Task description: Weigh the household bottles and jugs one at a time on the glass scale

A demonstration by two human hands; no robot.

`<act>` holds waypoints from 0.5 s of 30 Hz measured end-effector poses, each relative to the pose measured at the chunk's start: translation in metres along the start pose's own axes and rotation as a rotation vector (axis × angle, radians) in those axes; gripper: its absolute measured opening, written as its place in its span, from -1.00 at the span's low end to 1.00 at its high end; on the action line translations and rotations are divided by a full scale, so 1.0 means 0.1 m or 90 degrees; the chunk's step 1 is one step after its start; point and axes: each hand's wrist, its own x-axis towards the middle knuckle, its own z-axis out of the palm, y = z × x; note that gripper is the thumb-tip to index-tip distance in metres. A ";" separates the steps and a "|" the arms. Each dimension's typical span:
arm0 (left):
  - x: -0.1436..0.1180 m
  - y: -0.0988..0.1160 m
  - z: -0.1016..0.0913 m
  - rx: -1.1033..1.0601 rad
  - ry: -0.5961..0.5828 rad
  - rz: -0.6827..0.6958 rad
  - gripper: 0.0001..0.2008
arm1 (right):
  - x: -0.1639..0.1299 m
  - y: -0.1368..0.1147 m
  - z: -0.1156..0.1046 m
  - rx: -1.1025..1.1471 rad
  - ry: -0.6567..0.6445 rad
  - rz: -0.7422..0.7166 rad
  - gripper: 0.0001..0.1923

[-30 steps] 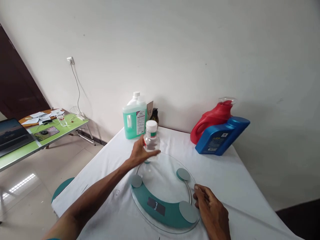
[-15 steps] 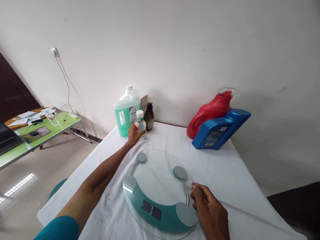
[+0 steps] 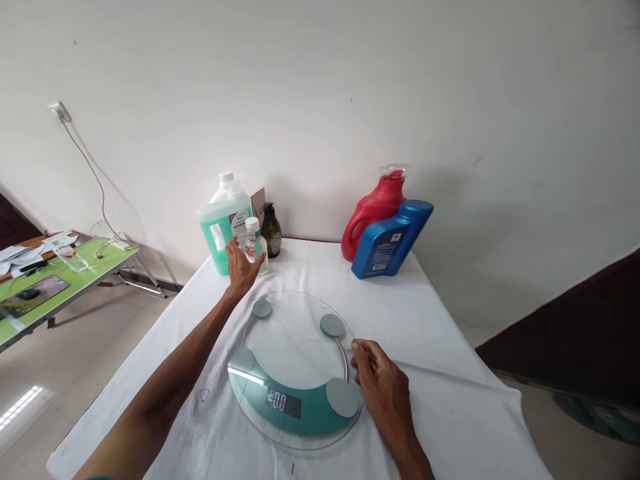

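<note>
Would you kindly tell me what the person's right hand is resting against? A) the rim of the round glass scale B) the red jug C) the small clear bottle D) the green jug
A: the right hand lies on the white cloth with its fingers at the right rim of the glass scale; the small clear bottle is by the left hand.

— What is the left arm doing?
— It is stretching far forward, bare forearm straight, with the left hand (image 3: 241,265) opening, fingers spreading and thumb pointing up.
— And the right hand (image 3: 383,387)?
— It is lying low and close in, palm down, fingers curling loosely, wrist bending slightly inward.
</note>
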 end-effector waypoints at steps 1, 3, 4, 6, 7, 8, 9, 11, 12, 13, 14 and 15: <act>-0.02 0.12 -0.05 -0.011 0.013 0.032 -0.19 | 0.00 0.00 0.00 0.004 -0.001 -0.003 -0.39; -0.05 0.41 -0.05 -0.052 -0.013 0.107 -0.28 | 0.00 0.02 0.01 0.007 -0.003 -0.012 -0.38; -0.07 0.56 0.01 -0.078 -0.055 0.143 -0.35 | 0.00 0.02 0.02 0.010 -0.004 -0.018 -0.37; -0.07 0.86 0.24 -0.129 -0.179 0.182 -0.48 | 0.00 0.04 0.02 0.016 -0.002 -0.029 -0.37; -0.06 0.99 0.41 -0.152 -0.236 0.172 -0.53 | 0.00 0.04 0.03 0.020 0.002 -0.033 -0.36; -0.05 1.11 0.61 -0.176 -0.287 0.140 -0.58 | 0.00 0.05 0.03 0.024 0.006 -0.037 -0.35; -0.03 1.21 0.82 -0.196 -0.324 0.092 -0.61 | -0.01 0.05 0.03 0.028 0.010 -0.041 -0.34; 0.02 1.38 1.24 -0.225 -0.361 0.004 -0.61 | -0.01 0.06 0.03 0.036 0.020 -0.052 -0.32; 0.04 1.45 1.43 -0.234 -0.364 -0.033 -0.61 | -0.02 0.07 0.03 0.041 0.023 -0.057 -0.32; 0.06 1.51 1.60 -0.239 -0.365 -0.061 -0.61 | -0.02 0.08 0.04 0.045 0.028 -0.061 -0.32; 0.07 1.56 1.76 -0.240 -0.367 -0.080 -0.61 | -0.02 0.09 0.04 0.050 0.035 -0.062 -0.32; 0.09 1.59 1.89 -0.237 -0.371 -0.093 -0.61 | -0.02 0.09 0.04 0.053 0.042 -0.061 -0.32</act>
